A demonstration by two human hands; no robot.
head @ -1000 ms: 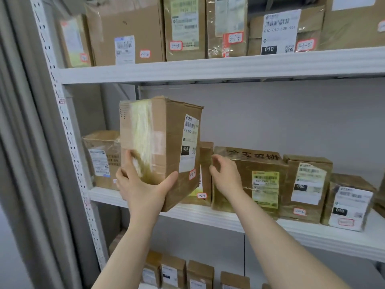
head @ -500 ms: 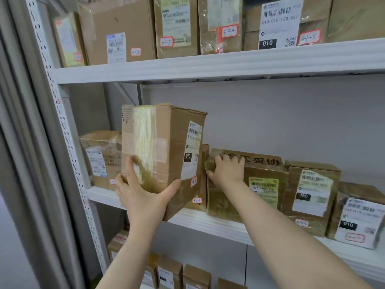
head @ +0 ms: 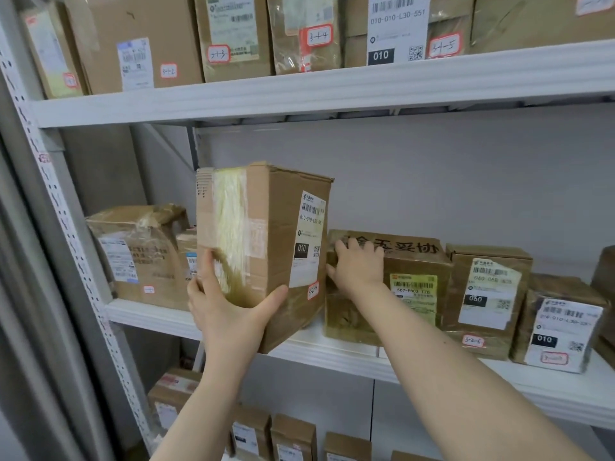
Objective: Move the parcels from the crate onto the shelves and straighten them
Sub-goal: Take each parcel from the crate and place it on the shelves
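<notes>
Parcels [head: 133, 44] fill the rack [head: 66, 227]. One row stands on the top shelf [head: 332, 91] above both hands, another on the middle shelf [head: 332, 356] at hand height, and low boxes [head: 293, 440] show beneath the forearms. The largest thing at hand level is the parcel [head: 263, 247], a tall taped carton held tilted with its lower end over the middle shelf's front lip; I cannot tell whether it touches. The left hand [head: 226, 314] cups its bottom corner from beneath, with the fingers spread up the taped face and the thumb stretched across the labelled face. Just to its right, the right hand [head: 357, 267] grips the printed box [head: 412, 294] at its upper left corner, fingers hooked over the top edge. To the left of the left hand sits a crumpled box [head: 139, 257]. To the right of the right hand stand the 060 box [head: 486, 294] and a small box [head: 562, 327].
</notes>
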